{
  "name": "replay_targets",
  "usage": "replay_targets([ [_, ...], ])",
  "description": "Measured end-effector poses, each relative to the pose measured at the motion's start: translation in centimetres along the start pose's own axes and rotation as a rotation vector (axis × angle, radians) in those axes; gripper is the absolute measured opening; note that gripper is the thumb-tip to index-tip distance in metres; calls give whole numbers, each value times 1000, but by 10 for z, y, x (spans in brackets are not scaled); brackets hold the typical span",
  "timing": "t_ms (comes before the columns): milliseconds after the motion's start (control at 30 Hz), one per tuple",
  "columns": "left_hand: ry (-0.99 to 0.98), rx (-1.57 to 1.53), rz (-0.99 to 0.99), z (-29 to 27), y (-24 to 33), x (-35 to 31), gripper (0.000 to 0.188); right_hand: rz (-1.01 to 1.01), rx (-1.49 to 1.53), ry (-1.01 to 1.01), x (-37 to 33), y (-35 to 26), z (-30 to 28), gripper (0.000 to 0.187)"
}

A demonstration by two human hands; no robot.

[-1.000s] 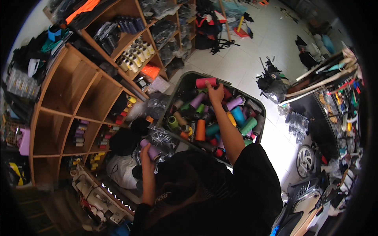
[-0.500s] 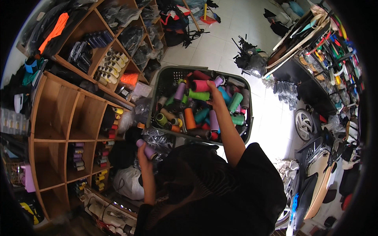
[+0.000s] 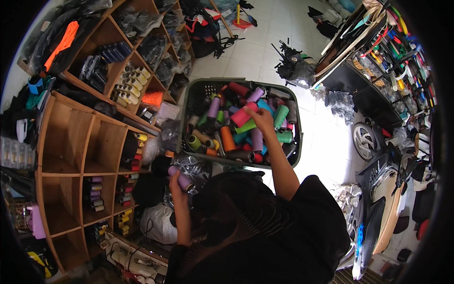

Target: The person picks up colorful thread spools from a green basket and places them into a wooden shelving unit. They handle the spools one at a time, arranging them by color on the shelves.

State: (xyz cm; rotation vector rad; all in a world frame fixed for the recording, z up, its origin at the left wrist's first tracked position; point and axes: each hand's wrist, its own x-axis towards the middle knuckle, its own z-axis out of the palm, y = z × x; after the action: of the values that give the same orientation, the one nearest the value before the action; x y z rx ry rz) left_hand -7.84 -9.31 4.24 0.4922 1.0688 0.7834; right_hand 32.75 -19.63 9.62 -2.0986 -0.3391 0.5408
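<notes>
In my left hand [image 3: 178,190] is a purple thread spool [image 3: 183,181], gripped beside the shelf and near a dark round object [image 3: 161,165]. My right hand [image 3: 263,120] reaches over a dark green plastic crate [image 3: 222,161], its fingers closed on the end of a pink thread spool [image 3: 244,115]. That spool is tilted across the pile. Around it in the crate lie several other spools: a lime green one [image 3: 245,126], an orange one [image 3: 227,137], a teal green one [image 3: 281,116] and a purple one [image 3: 214,108].
On the left stands a wooden cubby shelf [image 3: 80,173], with purple spools [image 3: 95,193] in one compartment. Bagged goods [image 3: 153,51] fill the upper cubbies. Black straps [image 3: 295,66] lie on the tiled floor [image 3: 265,35]. A motorbike [image 3: 378,180] stands at right.
The pink spool has shifted toward me and tilted, with my right hand on it. My left hand still holds the purple spool and has moved slightly right. The whole view has shifted a little.
</notes>
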Motion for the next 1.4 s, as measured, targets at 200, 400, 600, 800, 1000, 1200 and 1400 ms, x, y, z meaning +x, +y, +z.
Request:
replay_targets([
  [200,-33,-27,-9,2,-6,4,34,-126,-254,21,-16,-21,-15,73],
  [400,-12,-13,-14,7,-7,1,34,-49,-325,-24,-24,-29,-17,75],
  [600,-23,-19,-33,6,-5,-1,35,-11,-302,-110,-28,-32,-16,77],
  [800,-30,-16,-28,10,-4,0,33,-82,-339,-96,-18,-22,-3,77],
  [1000,-28,-25,12,4,-7,8,34,-91,-365,-258,0,-39,20,82],
  [1200,-55,-66,13,16,3,-12,43,-181,-451,-397,18,-70,72,90],
  [1400,-31,-91,48,25,4,-31,42,-171,-441,-397,53,-57,139,75],
])
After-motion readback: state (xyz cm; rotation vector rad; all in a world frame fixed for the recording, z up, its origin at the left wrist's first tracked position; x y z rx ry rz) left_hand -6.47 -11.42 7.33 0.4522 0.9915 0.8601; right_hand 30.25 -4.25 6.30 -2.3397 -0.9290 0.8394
